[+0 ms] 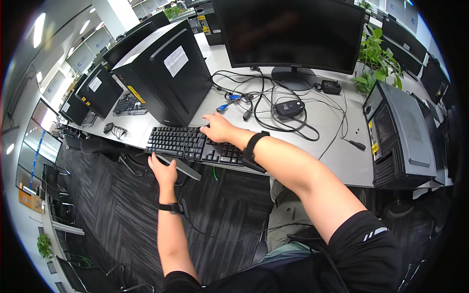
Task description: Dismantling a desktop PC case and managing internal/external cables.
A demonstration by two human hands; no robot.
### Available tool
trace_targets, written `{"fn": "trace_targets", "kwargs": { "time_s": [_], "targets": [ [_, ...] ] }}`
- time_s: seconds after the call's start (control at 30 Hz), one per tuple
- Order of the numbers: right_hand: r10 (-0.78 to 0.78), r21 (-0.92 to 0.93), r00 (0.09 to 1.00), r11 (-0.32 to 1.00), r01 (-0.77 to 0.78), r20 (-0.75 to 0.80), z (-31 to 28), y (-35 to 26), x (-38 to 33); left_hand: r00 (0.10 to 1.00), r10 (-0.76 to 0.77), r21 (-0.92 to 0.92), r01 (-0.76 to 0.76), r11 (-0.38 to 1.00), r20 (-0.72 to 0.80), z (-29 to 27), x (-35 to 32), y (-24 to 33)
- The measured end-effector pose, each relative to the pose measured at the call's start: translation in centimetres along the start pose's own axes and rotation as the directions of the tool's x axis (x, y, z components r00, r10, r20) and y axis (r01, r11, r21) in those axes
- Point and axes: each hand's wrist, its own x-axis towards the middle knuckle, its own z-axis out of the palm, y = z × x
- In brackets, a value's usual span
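Observation:
A black keyboard [168, 139] lies at the desk's front edge, with its black cable [191, 145] looped across the keys. My left hand [163, 172] is at the keyboard's front left edge, fingertips by the rim, thumb held apart. Over the keyboard's back edge reaches my right hand [220, 128], index finger and thumb spread and pointing left; its other fingers are partly hidden. A black strap circles each wrist. Behind the right hand lie a video cable with blue connectors [228, 101] and a black mouse-shaped device [289, 108] among tangled black cables.
A black computer tower [183, 80] stands left of the keyboard; another tower [400, 132] stands at right. A large monitor [293, 36] rises behind the cables, near a power adapter [331, 87] and a green plant [378, 61]. Below the grey desk [342, 161] is dark carpet [117, 205].

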Motion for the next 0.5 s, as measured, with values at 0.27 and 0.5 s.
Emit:
{"fn": "trace_targets", "kwargs": {
  "time_s": [0.27,0.5],
  "targets": [
    [-0.013,0.466,0.997,0.884,-0.025,0.077,-17.7,1.1,-10.7,0.959,0.097,-0.699,0.124,0.705,0.268,-3.8,-9.9,10.2],
    [0.382,0.850,0.918,0.515,-0.116,-0.105,-28.3,2.7,-24.8,0.433,0.802,-0.775,-0.298,0.558,0.412,-1.7,-12.1,24.5]
  ]
}}
